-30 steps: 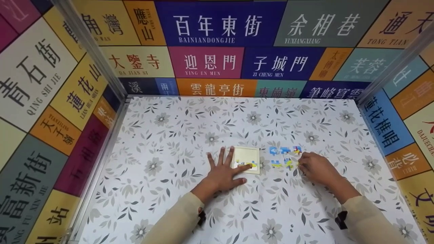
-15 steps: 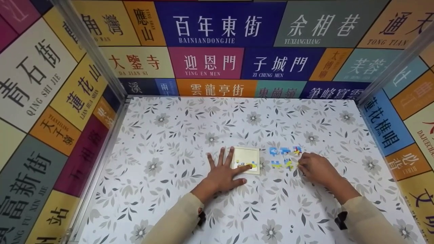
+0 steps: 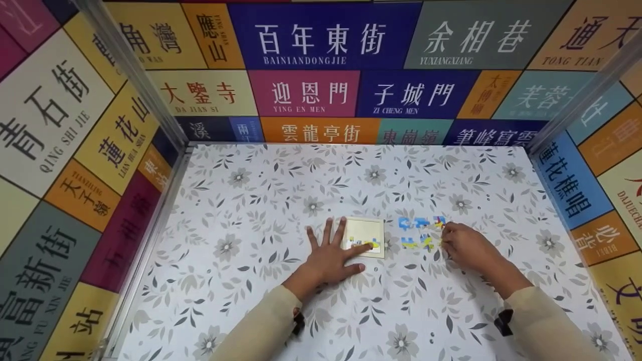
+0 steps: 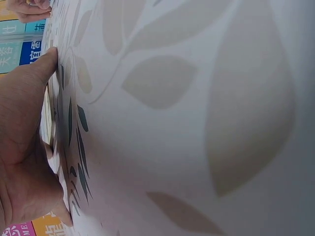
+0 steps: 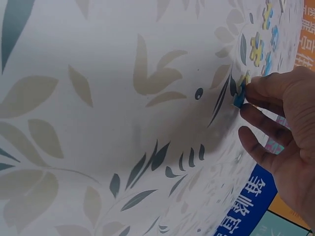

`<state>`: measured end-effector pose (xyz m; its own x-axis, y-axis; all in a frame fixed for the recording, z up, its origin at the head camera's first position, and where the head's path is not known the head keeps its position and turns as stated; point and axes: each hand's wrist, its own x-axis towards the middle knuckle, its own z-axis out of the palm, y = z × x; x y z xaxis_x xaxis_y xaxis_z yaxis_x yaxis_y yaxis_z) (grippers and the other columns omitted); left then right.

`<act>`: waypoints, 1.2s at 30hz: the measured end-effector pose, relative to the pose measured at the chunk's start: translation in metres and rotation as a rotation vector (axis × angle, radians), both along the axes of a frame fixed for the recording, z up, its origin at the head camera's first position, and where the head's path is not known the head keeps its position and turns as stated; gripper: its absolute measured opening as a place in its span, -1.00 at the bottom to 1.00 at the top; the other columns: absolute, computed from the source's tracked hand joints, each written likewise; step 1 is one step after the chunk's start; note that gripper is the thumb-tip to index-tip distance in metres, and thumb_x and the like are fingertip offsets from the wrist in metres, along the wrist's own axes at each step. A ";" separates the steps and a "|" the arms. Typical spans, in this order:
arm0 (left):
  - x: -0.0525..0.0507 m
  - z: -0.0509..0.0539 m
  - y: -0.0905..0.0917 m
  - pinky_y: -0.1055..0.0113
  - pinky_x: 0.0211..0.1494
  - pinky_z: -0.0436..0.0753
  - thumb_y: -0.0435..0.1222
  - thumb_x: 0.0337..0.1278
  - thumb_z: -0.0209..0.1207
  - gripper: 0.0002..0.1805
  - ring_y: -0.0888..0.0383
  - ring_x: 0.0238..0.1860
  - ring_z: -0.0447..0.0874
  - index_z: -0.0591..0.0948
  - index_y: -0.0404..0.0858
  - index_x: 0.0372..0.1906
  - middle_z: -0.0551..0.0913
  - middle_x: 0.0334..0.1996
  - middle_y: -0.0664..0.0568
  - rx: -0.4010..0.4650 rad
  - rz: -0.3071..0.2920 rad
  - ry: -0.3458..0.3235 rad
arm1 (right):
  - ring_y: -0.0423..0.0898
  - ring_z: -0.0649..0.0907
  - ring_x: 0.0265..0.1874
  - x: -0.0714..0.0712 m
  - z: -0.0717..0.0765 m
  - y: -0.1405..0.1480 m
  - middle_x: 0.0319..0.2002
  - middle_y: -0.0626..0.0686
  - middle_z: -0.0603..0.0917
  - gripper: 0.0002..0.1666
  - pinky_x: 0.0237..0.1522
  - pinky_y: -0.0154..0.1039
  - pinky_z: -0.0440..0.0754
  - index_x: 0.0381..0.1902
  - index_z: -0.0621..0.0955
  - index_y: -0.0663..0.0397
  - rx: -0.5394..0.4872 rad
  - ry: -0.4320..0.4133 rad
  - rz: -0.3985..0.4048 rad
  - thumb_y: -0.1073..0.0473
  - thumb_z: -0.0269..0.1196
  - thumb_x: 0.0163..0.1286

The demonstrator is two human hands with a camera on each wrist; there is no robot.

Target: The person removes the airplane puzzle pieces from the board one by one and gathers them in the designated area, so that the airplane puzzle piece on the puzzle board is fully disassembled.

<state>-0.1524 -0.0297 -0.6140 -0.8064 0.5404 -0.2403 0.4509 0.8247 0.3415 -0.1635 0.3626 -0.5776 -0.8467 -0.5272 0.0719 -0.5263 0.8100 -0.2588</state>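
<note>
My left hand (image 3: 328, 258) lies with fingers spread on the table, its index finger resting on a square cream puzzle tray (image 3: 365, 227). Along the tray's lower edge sit some fitted pieces, partly under that finger. To the right, my right hand (image 3: 471, 249) pinches a jigsaw puzzle piece (image 5: 239, 96) between thumb and fingers, low over the tablecloth; blue and yellow show on it. Several loose blue and yellow pieces (image 3: 427, 243) lie in two rows between the tray and the right hand. A blue piece with red (image 3: 439, 220) is just beyond its fingertips.
A white tablecloth (image 3: 281, 185) with grey flowers and leaves covers the table. Colourful panels with large Chinese characters (image 3: 321, 37) stand at the back and both sides. A clear plastic edge (image 3: 145, 250) runs along the left side.
My right hand has shifted very slightly at the rightmost pieces, still pinching. The left hand and the tray stay in place.
</note>
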 end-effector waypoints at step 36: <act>0.001 0.003 0.003 -0.81 0.54 -0.27 0.45 0.58 -0.11 -0.32 -0.43 0.82 -0.47 0.17 0.65 0.69 -0.37 0.85 -0.20 -0.027 0.011 0.002 | 0.21 0.71 0.24 0.000 -0.014 -0.123 0.25 0.21 0.72 -0.28 0.31 0.24 0.67 0.52 0.54 0.15 -0.232 -0.170 0.097 0.19 0.50 0.49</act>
<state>-0.1518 -0.0272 -0.6105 -0.8127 0.5247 -0.2535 0.4422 0.8386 0.3182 -0.1632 0.2398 -0.5911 -0.8033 -0.5924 0.0609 -0.5316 0.6671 -0.5219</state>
